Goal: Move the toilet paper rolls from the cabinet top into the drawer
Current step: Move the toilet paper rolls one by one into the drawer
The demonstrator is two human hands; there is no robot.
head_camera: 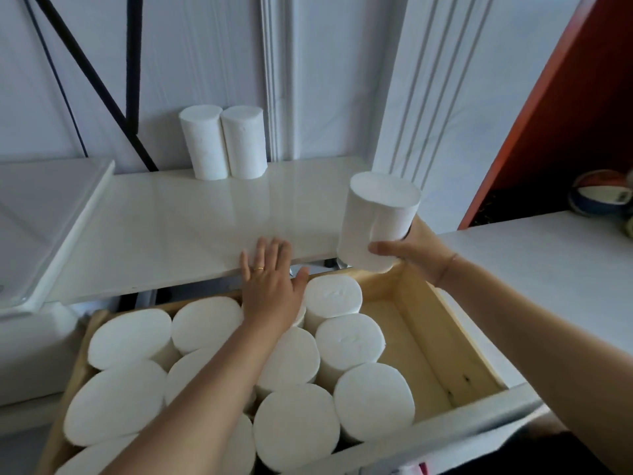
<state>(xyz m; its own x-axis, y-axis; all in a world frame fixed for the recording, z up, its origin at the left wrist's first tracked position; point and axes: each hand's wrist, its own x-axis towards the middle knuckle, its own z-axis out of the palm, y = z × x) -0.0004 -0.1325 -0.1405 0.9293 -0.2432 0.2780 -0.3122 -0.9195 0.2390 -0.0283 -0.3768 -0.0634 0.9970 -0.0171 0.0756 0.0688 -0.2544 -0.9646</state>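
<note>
A: How is the right hand (411,250) held?

B: It is wrapped around two white toilet paper rolls (378,219), gripped together upright, with the thumb laid across the front near their lower end. The pair is carried in the air above the back right corner of the drawer (442,341), just beside the front edge of the cabinet top (171,217).

A: And the left hand (270,286)?

B: It is spread flat with fingers apart. The fingertips are laid on the front edge of the cabinet top, while the palm is hung over the rear of the drawer; nothing is grasped. A gold ring (258,268) is worn on one finger.

A: What is seen inside the drawer?

B: Its left and middle parts are packed with upright rolls (349,335), soft-edged, matte and cylindrical, pressed against one another. Bare pale wood is exposed along its right side, with a few dark marks on the floor.

A: What is left behind the drawer?

B: Two more rolls (224,142) are stood touching at the back of the smooth, glossy white cabinet top, against the wall.
</note>
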